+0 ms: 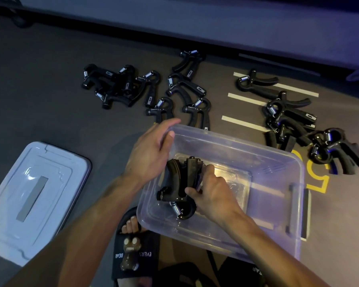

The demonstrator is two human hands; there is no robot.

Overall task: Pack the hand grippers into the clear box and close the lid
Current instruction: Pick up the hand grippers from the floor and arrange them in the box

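A clear plastic box (pixel 278 204) stands open on the dark floor in front of me. My right hand (pixel 214 193) is inside it and grips a black hand gripper (pixel 178 183) with a steel spring, held low near the box's left wall. My left hand (pixel 151 148) holds the box's far left corner, thumb over the rim. The box's lid (pixel 31 199) lies flat on the floor to the left. Several more black hand grippers lie on the floor beyond the box: one pile (pixel 114 85) at the far left, another group (pixel 184 88) in the middle, a third pile (pixel 298 119) at the right.
My foot in a black slipper (pixel 133 245) with a bear figure is just left of the box's near corner. White stripes (pixel 247 98) and a yellow marking (pixel 317 179) are painted on the floor at the right. A low wall (pixel 195 23) runs along the far side.
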